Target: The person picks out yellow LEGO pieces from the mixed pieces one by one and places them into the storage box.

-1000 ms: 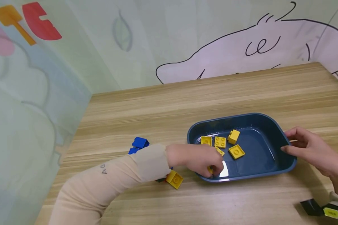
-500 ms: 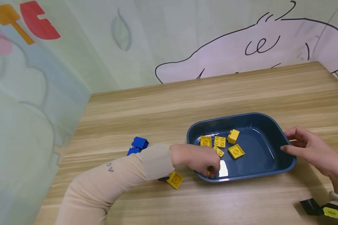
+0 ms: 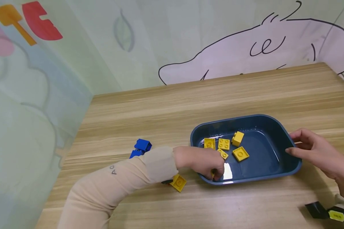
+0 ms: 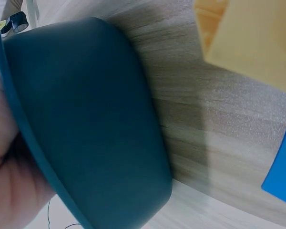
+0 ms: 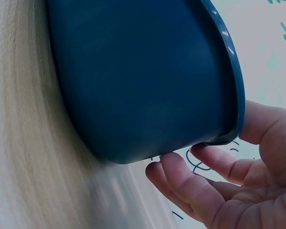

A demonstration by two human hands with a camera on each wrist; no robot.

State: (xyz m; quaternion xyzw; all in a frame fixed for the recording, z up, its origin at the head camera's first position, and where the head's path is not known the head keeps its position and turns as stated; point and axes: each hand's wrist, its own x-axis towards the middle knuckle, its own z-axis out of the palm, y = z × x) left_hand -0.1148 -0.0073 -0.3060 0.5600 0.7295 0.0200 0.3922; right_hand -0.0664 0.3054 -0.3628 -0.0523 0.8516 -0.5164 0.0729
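Note:
A dark blue tray (image 3: 263, 162) sits on the wooden table with several yellow toy bricks inside, among them a square one (image 3: 240, 154) near its middle. My left hand (image 3: 203, 160) reaches over the tray's left wall. Its curled fingers pinch a yellow brick (image 3: 213, 173) low in the near left corner, mostly covered by the hand. At the right end, my right hand (image 3: 315, 149) holds the tray, thumb at the rim and fingers bent against the outer wall. The right wrist view shows those fingertips (image 5: 174, 160) against the tray's outside.
Left of the tray, another yellow brick (image 3: 178, 183) lies beside my left sleeve, with dark and red bits partly hidden there. Farther left are blue bricks (image 3: 143, 145). A black strap piece (image 3: 316, 210) shows by my right wrist. A painted wall (image 3: 149, 41) borders the table.
My left hand has shifted slightly left and toward me inside the tray, its forearm moving a little right. The right hand and the tray stay in place.

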